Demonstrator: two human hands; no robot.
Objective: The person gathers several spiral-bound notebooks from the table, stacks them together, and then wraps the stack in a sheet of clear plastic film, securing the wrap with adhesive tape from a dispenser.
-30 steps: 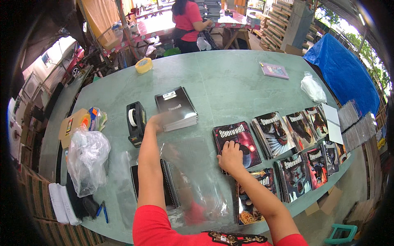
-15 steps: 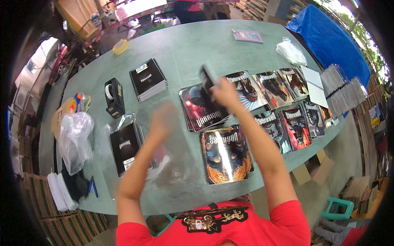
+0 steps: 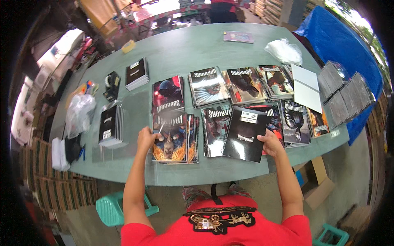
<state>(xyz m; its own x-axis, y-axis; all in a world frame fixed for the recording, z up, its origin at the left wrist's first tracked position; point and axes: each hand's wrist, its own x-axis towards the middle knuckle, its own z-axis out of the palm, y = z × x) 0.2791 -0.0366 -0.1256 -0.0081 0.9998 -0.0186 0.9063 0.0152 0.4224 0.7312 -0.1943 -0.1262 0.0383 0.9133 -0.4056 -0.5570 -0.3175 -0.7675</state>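
Note:
In my right hand point(image 3: 271, 143) is a spiral notebook point(image 3: 245, 141) with its black back cover up, pinched at its right edge. It is tilted over the near row and partly covers a red-covered notebook point(image 3: 274, 119). My left hand point(image 3: 147, 139) is closed, thumb on top, at the left edge of an orange-patterned spiral notebook point(image 3: 167, 141). That notebook overlaps others of the same look. Just behind it lies a stack with a dark hooded figure on its cover point(image 3: 167, 94). A teal-grey notebook point(image 3: 216, 129) lies between my hands.
More notebook stacks point(image 3: 209, 86) form a far row. Black-covered stacks point(image 3: 110, 125), a tape dispenser point(image 3: 111, 86) and plastic bags point(image 3: 81, 112) are at the left. White sheets point(image 3: 305, 88) and grey spiral-edged bundles point(image 3: 349, 100) lie right. A green stool point(image 3: 111, 209) stands below the table's near edge.
The view has shifted. My right hand has come from the far stack to the near row, now with a black-backed notebook. My left hand has moved to the orange-patterned notebook.

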